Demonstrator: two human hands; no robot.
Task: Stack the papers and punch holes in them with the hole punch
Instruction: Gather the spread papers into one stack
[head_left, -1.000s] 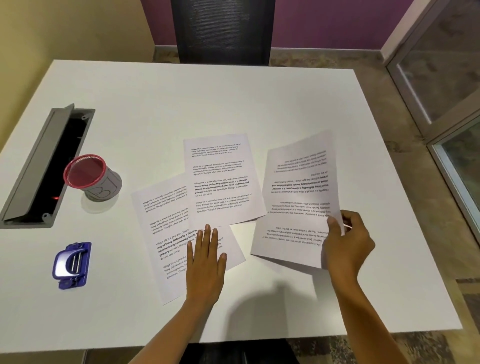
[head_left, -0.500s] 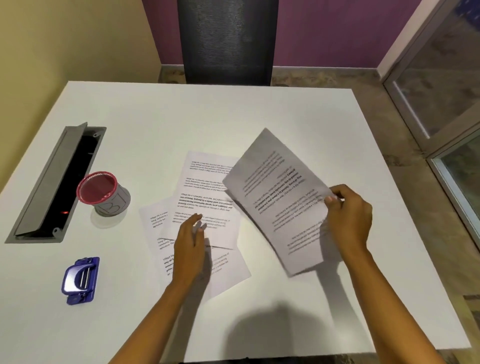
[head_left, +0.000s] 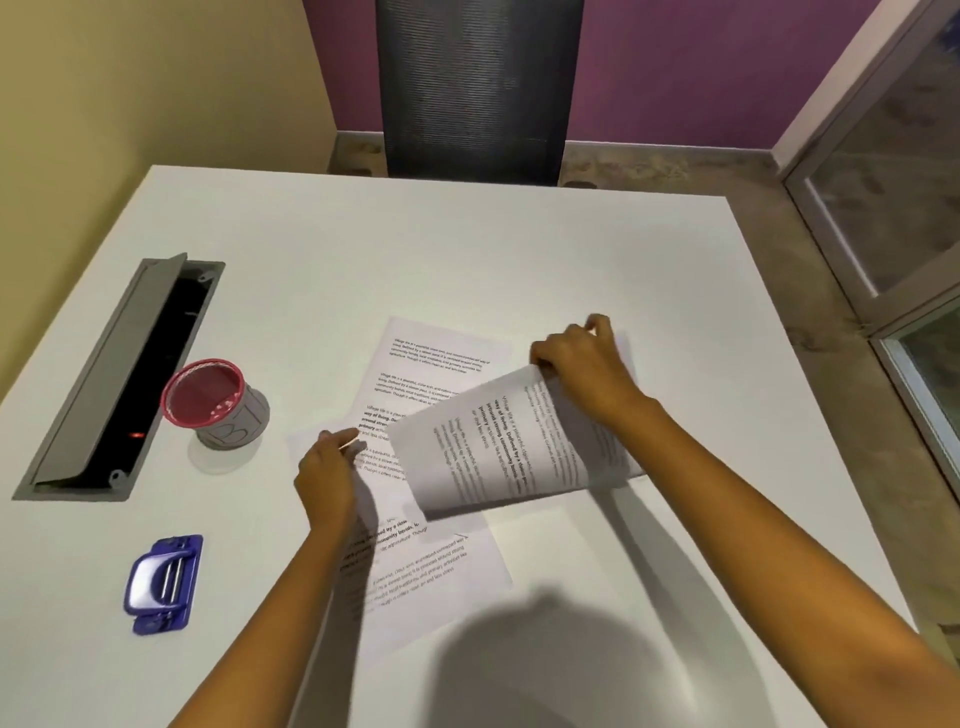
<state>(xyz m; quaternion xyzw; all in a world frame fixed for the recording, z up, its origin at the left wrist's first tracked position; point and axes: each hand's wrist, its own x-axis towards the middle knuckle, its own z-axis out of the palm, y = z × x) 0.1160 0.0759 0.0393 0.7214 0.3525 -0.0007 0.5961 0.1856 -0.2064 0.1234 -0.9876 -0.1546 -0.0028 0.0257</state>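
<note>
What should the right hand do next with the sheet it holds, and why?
Probably lower the lifted sheet onto the two overlapping sheets under the left hand. The right hand pinches it curled above them, they lie askew, and the hole punch sits untouched at the left.

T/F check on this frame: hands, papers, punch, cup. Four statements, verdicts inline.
1. The right hand holds a printed sheet lifted above the table. True.
2. The left hand grips the hole punch. False: the hole punch lies untouched at the table's near left, and the left hand is at the papers lying flat.
3. Under the lifted one, two sheets lie overlapping on the table. True.
4. The pink-rimmed cup lies tipped over. False: it stands upright beside the open cable hatch.
</note>
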